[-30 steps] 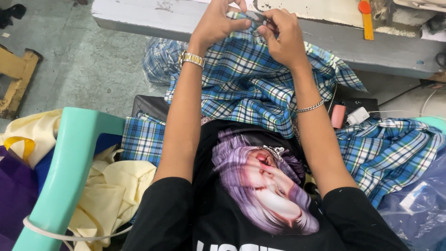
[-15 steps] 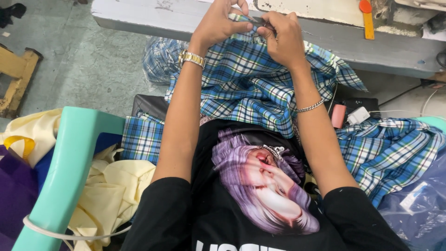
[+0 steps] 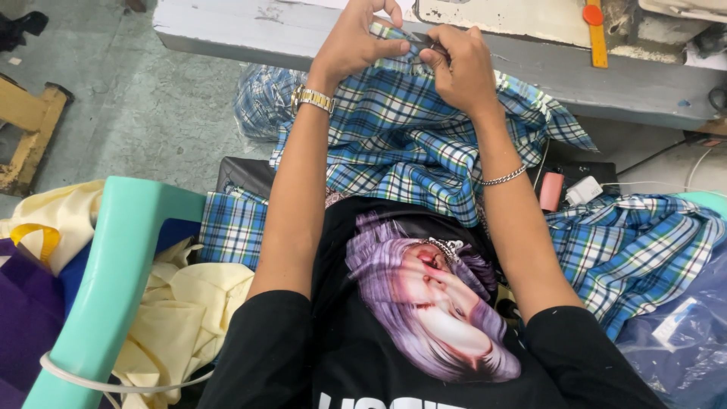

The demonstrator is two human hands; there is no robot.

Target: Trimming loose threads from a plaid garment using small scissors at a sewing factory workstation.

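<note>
My left hand and right hand both pinch the blue plaid cotton fabric at the worn grey wooden counter, above grey concrete floor.

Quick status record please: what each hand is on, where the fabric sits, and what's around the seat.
left hand: left hand pinches the top edge of the blue plaid fabric
right hand: right hand grips the same edge, with a small dark tool between the hands, kind unclear
fabric: draped from the grey table edge down over the lap
wrists: gold watch on left, chain bracelet on right
seat: teal plastic chair arm
beside seat: pale yellow cloth
</note>
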